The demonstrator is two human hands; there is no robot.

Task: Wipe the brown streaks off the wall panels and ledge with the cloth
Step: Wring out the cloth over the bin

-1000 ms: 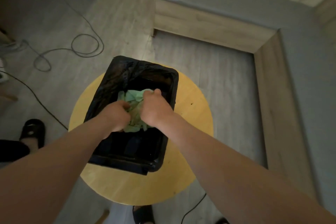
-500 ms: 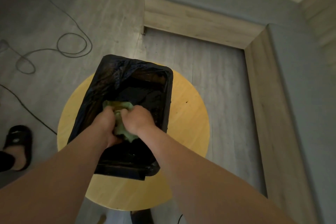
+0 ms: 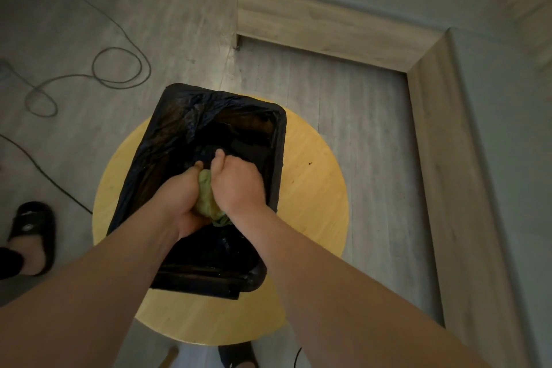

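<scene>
Left hand (image 3: 179,197) & right hand (image 3: 239,185) have closed in since 0.5 s ago; less of the cloth (image 3: 206,197) shows. Wood ledge (image 3: 433,128) runs along the rt, well apart. Round yellow table (image 3: 313,188) carries a black tub (image 3: 279,140) lined w/ a black bag (image 3: 179,128). Inside the tub both hands' fingers curl tight round the green cloth, bunched btwn the palms.

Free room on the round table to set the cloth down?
Widest: right crescent of the round table, between black bin and rim. Thinner strip at the bin's near wall. Crowded: bin's middle, where left hand and right hand grip the cloth.
</scene>
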